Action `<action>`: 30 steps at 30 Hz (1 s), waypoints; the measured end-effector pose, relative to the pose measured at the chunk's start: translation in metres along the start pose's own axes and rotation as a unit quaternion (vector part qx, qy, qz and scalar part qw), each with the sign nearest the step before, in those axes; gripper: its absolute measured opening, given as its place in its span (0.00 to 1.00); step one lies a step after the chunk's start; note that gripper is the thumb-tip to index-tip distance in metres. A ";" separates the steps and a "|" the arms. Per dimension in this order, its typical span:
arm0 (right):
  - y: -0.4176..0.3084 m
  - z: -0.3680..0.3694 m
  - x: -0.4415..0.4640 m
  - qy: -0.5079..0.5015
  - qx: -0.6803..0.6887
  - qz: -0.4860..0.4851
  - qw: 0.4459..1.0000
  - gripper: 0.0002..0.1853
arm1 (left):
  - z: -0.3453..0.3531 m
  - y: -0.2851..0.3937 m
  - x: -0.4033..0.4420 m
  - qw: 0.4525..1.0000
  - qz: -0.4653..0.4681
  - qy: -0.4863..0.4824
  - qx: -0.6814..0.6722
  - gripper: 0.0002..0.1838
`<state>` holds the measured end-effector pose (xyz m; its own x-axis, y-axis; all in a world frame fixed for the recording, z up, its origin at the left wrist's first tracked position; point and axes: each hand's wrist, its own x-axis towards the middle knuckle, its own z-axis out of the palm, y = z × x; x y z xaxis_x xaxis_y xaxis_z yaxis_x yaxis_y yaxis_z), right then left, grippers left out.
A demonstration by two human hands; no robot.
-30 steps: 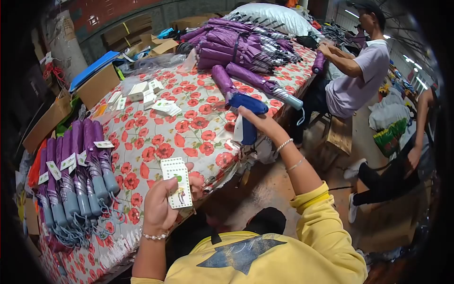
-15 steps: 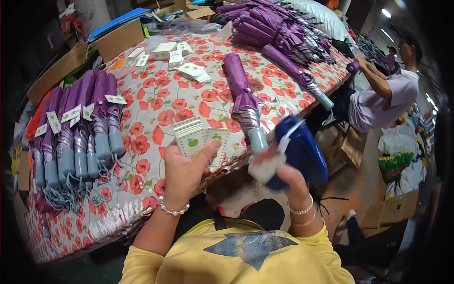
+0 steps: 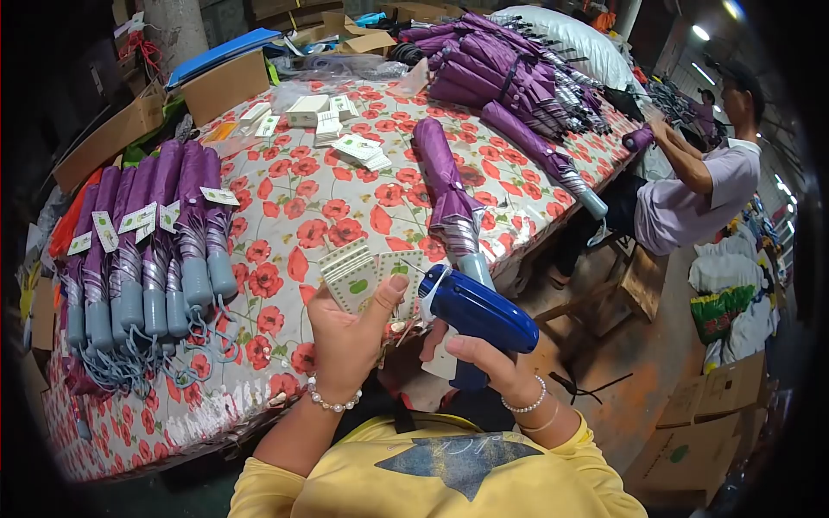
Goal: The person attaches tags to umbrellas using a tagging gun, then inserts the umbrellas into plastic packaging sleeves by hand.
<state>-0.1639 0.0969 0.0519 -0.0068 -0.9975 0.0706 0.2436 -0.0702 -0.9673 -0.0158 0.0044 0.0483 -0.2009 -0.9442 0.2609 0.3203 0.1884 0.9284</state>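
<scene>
My left hand (image 3: 347, 338) grips a fanned stack of white hang tags (image 3: 349, 276) with green printing, the thumb pressed on the front ones. In my right hand (image 3: 494, 367) is a blue tagging gun (image 3: 484, 312), its thin needle pointing left at the upper edge of the tags. Whether the needle touches a tag I cannot tell. My fingers partly hide the gun's handle, and a white piece shows beside them. Just beyond both hands lies a folded purple umbrella (image 3: 445, 173) with a grey handle, partly behind the gun.
Several tagged purple umbrellas (image 3: 164, 233) lie in a row on the left of the flowered tablecloth (image 3: 285, 203). Loose tag stacks (image 3: 308, 110) sit further back. An umbrella pile (image 3: 509, 73) covers the far right. A person (image 3: 699, 181) sits at the right edge; cardboard boxes (image 3: 699, 440) stand below.
The tagging gun has swung left and turned, bringing its needle to the tags. My left hand still holds the stack and has barely moved.
</scene>
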 end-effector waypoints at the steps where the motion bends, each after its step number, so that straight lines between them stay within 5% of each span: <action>1: 0.001 -0.001 0.000 0.000 -0.002 -0.001 1.000 0.19 | -0.001 -0.002 0.000 1.000 -0.002 -0.001 0.003 0.11; 30: 0.029 0.008 0.001 0.006 0.122 0.017 0.992 0.16 | 0.006 -0.013 -0.007 0.997 0.048 0.041 -0.036 0.10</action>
<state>-0.1495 0.0942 0.0253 -0.0059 -0.9994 0.0352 0.4722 -0.0338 -0.8808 -0.0235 0.0104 0.0363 -0.0908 -0.9423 0.3221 0.4014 0.2614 0.8778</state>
